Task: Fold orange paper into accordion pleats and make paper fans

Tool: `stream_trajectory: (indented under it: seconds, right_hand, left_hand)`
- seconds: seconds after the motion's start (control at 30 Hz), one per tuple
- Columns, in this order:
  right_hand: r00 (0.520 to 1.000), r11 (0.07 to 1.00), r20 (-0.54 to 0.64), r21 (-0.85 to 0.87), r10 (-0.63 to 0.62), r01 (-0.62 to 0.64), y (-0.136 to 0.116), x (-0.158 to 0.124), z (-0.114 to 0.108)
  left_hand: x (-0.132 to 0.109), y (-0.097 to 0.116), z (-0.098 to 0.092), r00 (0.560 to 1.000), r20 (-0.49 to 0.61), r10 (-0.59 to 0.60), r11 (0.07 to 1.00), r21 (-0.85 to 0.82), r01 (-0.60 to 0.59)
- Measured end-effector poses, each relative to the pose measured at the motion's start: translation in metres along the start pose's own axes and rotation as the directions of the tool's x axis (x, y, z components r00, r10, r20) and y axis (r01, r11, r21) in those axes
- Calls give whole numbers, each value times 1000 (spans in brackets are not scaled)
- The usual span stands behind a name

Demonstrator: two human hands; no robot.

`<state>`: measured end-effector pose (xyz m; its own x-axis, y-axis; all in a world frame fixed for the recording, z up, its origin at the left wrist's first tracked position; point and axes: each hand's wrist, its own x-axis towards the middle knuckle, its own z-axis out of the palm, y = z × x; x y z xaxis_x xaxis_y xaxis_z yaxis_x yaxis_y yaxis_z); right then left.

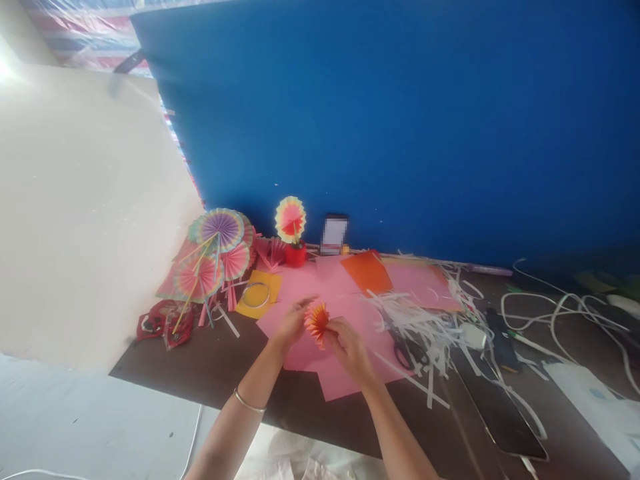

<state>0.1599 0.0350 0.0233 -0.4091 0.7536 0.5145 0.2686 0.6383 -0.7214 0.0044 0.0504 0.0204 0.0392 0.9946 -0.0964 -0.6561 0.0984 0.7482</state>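
Note:
Between my two hands is a small pleated paper fan (316, 321), orange and pink, with its folds spread out. My left hand (296, 323) grips its left edge, fingers bent behind the paper. At its right side, my right hand (349, 347) pinches the folds between thumb and fingers. The fan is held above pink paper sheets (305, 357) on the dark table. Beyond my hands stands a round yellow and red paper fan (290, 220) in a red pot (295, 255).
Several folded fans on sticks (220, 230) lie at the left, near a ring-shaped band (256, 295) on yellow paper. White paper strips (430, 333) cover scissors (403, 355) at the right. Further right are a phone (500, 407) and white cables (555, 307). A blue panel (390, 133) rises behind.

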Motion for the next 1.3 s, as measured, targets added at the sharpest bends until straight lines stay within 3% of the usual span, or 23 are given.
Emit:
stream_trajectory:
  seconds: [0.43, 0.57, 0.7, 0.8, 1.0, 1.3]
  right_hand:
    - [997, 996, -40, 62, 60, -57, -4, 3, -1]
    - [995, 995, -63, 64, 77, -73, -3, 5, -2]
    - [990, 989, -59, 72, 131, -126, -2, 5, -4]
    - [983, 981, -33, 87, 179, -176, -2, 5, -6]
    - [988, 988, -34, 49, 150, -149, 1, 7, -7]
    - [978, 994, -180, 38, 108, -103, 5, 5, -7]
  left_hand:
    - [0, 1, -2, 998, 37, 45, 999, 7, -46]
    - [-2, 6, -8, 971, 205, 122, 990, 47, -135]
    - [-4, 12, -10, 892, 418, 171, 940, 203, -275]
    - [-6, 12, -8, 854, 485, 189, 891, 281, -356]
    - [-13, 6, 4, 898, 379, 224, 820, 426, -384]
    - [-14, 9, 7, 926, 273, 262, 851, 387, -355]
